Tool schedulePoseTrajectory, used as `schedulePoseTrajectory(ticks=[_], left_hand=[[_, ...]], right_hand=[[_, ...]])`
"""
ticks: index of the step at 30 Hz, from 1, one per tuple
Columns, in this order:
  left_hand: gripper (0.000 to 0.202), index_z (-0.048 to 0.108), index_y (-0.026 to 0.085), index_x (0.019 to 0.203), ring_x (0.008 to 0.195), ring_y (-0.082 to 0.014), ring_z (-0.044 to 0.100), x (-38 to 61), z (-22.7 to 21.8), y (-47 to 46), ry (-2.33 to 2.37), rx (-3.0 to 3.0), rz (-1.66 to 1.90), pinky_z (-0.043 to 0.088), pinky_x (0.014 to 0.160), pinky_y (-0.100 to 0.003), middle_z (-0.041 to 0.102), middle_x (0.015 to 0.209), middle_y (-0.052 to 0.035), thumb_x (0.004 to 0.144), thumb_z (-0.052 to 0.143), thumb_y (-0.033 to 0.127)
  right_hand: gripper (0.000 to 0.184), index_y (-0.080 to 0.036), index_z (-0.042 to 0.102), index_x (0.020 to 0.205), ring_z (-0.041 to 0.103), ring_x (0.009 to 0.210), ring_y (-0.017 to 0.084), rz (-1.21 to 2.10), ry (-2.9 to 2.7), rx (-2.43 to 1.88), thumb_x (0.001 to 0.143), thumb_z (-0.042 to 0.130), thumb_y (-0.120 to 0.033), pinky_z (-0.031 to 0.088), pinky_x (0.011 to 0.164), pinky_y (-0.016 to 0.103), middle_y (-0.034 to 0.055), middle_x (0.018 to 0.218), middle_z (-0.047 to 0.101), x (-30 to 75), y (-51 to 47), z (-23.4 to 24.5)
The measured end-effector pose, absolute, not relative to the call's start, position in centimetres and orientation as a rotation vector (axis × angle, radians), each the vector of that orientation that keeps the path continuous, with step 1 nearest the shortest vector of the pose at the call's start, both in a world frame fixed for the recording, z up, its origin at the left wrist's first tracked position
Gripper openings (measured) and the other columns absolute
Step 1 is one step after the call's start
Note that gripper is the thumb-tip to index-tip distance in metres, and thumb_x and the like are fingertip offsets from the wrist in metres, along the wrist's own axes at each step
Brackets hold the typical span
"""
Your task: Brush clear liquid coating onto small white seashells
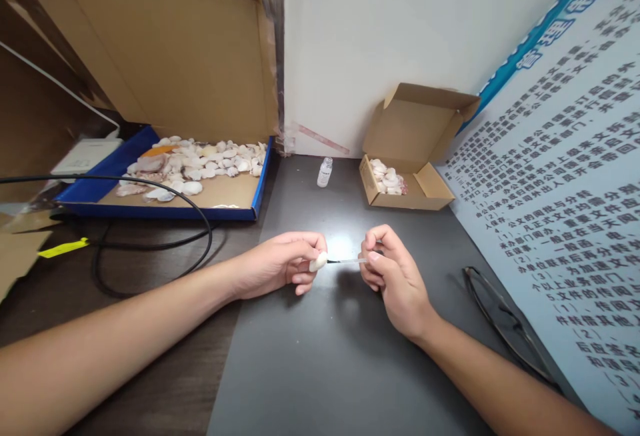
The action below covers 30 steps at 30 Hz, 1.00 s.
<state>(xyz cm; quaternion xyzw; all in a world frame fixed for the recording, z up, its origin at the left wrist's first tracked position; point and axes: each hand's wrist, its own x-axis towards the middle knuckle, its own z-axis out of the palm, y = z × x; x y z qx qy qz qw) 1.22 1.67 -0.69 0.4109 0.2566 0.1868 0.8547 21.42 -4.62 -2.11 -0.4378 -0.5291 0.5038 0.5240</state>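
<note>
Between thumb and fingers, my left hand (300, 264) pinches a small white seashell (318, 262). My right hand (393, 279) grips a thin brush (353, 261) with a pale, translucent stem and a dark tip. The tip points left and meets the shell's right edge, or comes very close to it; I cannot tell which. Its handle end is mostly hidden in my right fingers. Beyond both hands, a small clear glass bottle (325, 173) with a white label stands uncapped on the dark grey mat (320, 369).
A blue-edged box (220, 213) holds many shells at the left. At the back right, a smaller cardboard box (405, 202) has shells too. Black cable (207, 236) loops at the left. Eyeglasses (505, 319) lie at the right, beside a printed board (565, 176). A white wall (380, 23) closes the back.
</note>
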Motion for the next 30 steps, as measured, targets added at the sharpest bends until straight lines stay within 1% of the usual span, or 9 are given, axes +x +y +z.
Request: schedulePoseTrajectory(ticks=[3, 7, 12, 16, 19, 21, 25, 30], left_hand=[[0.014, 0.049, 0.014, 0.073, 0.050, -0.0040, 0.036, 1.23, -0.72, 1.65, 0.538, 0.868, 0.393, 0.041, 0.051, -0.018, 0.038, 0.060, 0.0055, 0.081, 0.059, 0.019], [0.013, 0.049, 0.014, 0.073, 0.050, -0.0041, 0.035, 1.25, -0.74, 1.63, 0.537, 0.868, 0.399, 0.040, 0.051, -0.019, 0.038, 0.060, 0.0054, 0.081, 0.058, 0.019], [0.013, 0.048, 0.014, 0.074, 0.050, -0.0042, 0.036, 1.24, -0.63, 1.65, 0.530, 0.868, 0.389, 0.040, 0.051, -0.019, 0.038, 0.059, 0.0056, 0.082, 0.057, 0.018], [0.013, 0.047, 0.014, 0.074, 0.050, -0.0040, 0.035, 1.23, -0.60, 1.67, 0.535, 0.870, 0.390, 0.040, 0.051, -0.019, 0.038, 0.060, 0.0057, 0.081, 0.058, 0.018], [0.012, 0.049, 0.014, 0.074, 0.050, -0.0039, 0.035, 1.22, -0.65, 1.67, 0.534, 0.880, 0.392, 0.040, 0.051, -0.019, 0.038, 0.060, 0.0055, 0.082, 0.057, 0.018], [0.012, 0.049, 0.014, 0.074, 0.050, -0.0039, 0.035, 1.22, -0.68, 1.68, 0.533, 0.882, 0.390, 0.040, 0.051, -0.019, 0.037, 0.060, 0.0056, 0.082, 0.057, 0.019], [0.014, 0.048, 0.015, 0.074, 0.050, -0.0040, 0.035, 1.22, -0.69, 1.67, 0.535, 0.868, 0.392, 0.040, 0.052, -0.019, 0.036, 0.060, 0.0057, 0.081, 0.058, 0.019], [0.011, 0.049, 0.014, 0.075, 0.050, -0.0039, 0.037, 1.18, -0.69, 1.67, 0.536, 0.874, 0.393, 0.041, 0.052, -0.019, 0.040, 0.062, 0.0049, 0.082, 0.057, 0.018]], right_hand=[[0.006, -0.023, 0.045, 0.092, 0.027, 0.050, 0.007, 1.224, -1.263, -0.986, 0.095, 0.048, -0.026, 0.025, 0.046, 0.021, -0.0075, 0.067, 0.036, 21.23, -4.61, -1.97], [0.006, -0.022, 0.047, 0.091, 0.028, 0.052, 0.008, 1.201, -1.308, -1.080, 0.095, 0.051, -0.024, 0.026, 0.047, 0.021, -0.0081, 0.064, 0.033, 21.26, -4.62, -2.02], [0.005, -0.023, 0.047, 0.092, 0.028, 0.050, 0.007, 1.221, -1.251, -0.982, 0.096, 0.048, -0.026, 0.025, 0.046, 0.020, -0.0079, 0.065, 0.036, 21.26, -4.64, -2.01], [0.003, -0.022, 0.049, 0.093, 0.030, 0.051, 0.008, 1.223, -1.303, -1.018, 0.095, 0.050, -0.025, 0.026, 0.048, 0.021, -0.0085, 0.063, 0.032, 21.31, -4.66, -2.03], [0.004, -0.022, 0.049, 0.090, 0.027, 0.051, 0.008, 1.201, -1.305, -1.073, 0.094, 0.050, -0.024, 0.025, 0.048, 0.021, -0.0087, 0.061, 0.030, 21.40, -4.63, -2.01], [0.006, -0.022, 0.047, 0.090, 0.025, 0.050, 0.008, 1.212, -1.272, -1.046, 0.094, 0.049, -0.025, 0.024, 0.046, 0.021, -0.0086, 0.062, 0.032, 21.36, -4.61, -1.93], [0.007, -0.022, 0.047, 0.090, 0.026, 0.050, 0.008, 1.231, -1.259, -1.049, 0.095, 0.048, -0.028, 0.024, 0.046, 0.022, -0.0089, 0.061, 0.031, 21.14, -4.63, -1.76], [0.006, -0.021, 0.047, 0.089, 0.023, 0.051, 0.009, 1.230, -1.273, -1.120, 0.093, 0.047, -0.026, 0.020, 0.047, 0.023, -0.0094, 0.059, 0.027, 21.14, -4.65, -1.61]])
